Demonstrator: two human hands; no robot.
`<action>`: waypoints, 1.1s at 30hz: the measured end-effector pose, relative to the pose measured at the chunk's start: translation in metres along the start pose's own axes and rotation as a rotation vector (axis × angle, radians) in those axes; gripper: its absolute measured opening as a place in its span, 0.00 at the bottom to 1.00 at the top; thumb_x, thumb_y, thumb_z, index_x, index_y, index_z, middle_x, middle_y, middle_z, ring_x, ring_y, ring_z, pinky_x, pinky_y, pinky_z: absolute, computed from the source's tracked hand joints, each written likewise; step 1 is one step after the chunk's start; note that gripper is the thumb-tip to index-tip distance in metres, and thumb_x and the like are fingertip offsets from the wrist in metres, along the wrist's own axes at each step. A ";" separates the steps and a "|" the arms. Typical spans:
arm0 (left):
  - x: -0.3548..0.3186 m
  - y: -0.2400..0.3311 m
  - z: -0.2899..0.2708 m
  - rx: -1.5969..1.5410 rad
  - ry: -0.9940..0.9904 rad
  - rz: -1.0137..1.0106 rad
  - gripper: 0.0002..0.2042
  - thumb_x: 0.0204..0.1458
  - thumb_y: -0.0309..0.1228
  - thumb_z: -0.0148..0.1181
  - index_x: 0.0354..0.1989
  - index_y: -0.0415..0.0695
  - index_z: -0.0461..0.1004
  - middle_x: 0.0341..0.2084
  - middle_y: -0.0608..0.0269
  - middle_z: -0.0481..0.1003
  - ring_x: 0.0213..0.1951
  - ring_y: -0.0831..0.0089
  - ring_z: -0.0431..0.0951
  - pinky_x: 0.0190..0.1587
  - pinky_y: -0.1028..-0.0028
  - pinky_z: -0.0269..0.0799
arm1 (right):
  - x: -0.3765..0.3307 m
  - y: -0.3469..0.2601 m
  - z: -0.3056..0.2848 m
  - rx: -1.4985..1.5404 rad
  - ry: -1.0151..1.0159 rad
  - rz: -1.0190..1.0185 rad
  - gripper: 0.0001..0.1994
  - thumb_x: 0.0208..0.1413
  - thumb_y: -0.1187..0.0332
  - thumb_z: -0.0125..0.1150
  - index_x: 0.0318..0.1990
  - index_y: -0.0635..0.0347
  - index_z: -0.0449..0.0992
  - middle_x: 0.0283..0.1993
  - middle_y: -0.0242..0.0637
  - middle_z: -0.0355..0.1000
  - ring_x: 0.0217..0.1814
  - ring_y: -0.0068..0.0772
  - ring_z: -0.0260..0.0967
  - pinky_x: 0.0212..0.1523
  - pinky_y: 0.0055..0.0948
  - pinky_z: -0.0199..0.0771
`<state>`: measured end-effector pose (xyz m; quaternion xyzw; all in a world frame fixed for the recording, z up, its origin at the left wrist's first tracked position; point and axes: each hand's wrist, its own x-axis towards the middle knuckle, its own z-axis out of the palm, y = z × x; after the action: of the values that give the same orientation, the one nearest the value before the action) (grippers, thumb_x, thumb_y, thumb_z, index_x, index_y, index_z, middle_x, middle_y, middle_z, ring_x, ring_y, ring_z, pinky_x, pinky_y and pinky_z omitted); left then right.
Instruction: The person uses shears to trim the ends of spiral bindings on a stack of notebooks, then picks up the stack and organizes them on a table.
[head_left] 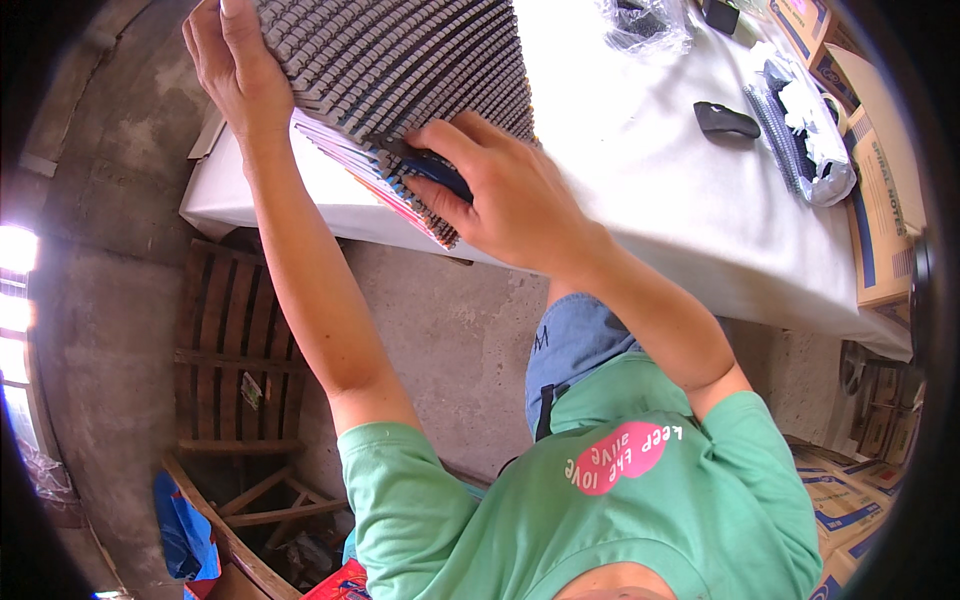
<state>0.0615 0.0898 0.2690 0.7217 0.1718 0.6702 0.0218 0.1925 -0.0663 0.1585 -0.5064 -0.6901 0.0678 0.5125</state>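
Observation:
A tall stack of spiral notebooks (pixel 400 60) stands at the table's near left, rows of dark plastic coil bindings facing me. Coloured and white page edges show along its lower left side. My left hand (pixel 240 70) grips the stack's far left edge, fingers curled; part of the hold is cut off by the frame's top. In my right hand (pixel 500 185) is a dark blue hand tool (pixel 440 172), closed in between thumb and fingers. Its dark tip touches the coil ends at the stack's near edge; the tool's exact kind is partly hidden by the hand.
A white-covered table (pixel 620 150) carries the stack. To the right lie a black object (pixel 726 121), a clear bag of dark coils (pixel 810 140) and another plastic bag (pixel 645 25). Cardboard boxes (pixel 885 200) stand at the right edge. A wooden slatted chair (pixel 235 340) is at lower left.

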 end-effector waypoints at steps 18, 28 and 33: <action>0.000 0.007 0.000 0.070 0.025 0.044 0.27 0.57 0.55 0.43 0.46 0.41 0.71 0.41 0.59 0.68 0.44 0.71 0.70 0.50 0.70 0.62 | 0.007 -0.003 -0.001 -0.154 0.128 -0.132 0.17 0.48 0.60 0.62 0.45 0.52 0.72 0.40 0.39 0.69 0.41 0.41 0.69 0.42 0.42 0.66; 0.001 0.004 -0.001 0.038 0.056 0.017 0.25 0.58 0.53 0.42 0.46 0.44 0.73 0.41 0.59 0.68 0.47 0.69 0.68 0.52 0.70 0.59 | 0.012 0.000 -0.014 0.110 -0.030 0.021 0.17 0.52 0.59 0.60 0.46 0.56 0.72 0.36 0.42 0.72 0.38 0.43 0.72 0.41 0.38 0.71; 0.002 -0.004 -0.004 0.093 0.042 0.050 0.24 0.58 0.52 0.42 0.46 0.45 0.73 0.41 0.60 0.70 0.47 0.68 0.68 0.53 0.69 0.59 | 0.010 -0.010 -0.009 -0.204 0.199 -0.184 0.18 0.49 0.58 0.60 0.46 0.53 0.71 0.39 0.41 0.69 0.42 0.45 0.69 0.45 0.47 0.64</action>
<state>0.0565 0.0929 0.2707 0.7116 0.1853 0.6770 -0.0323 0.1935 -0.0670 0.1752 -0.4949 -0.6827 -0.1003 0.5282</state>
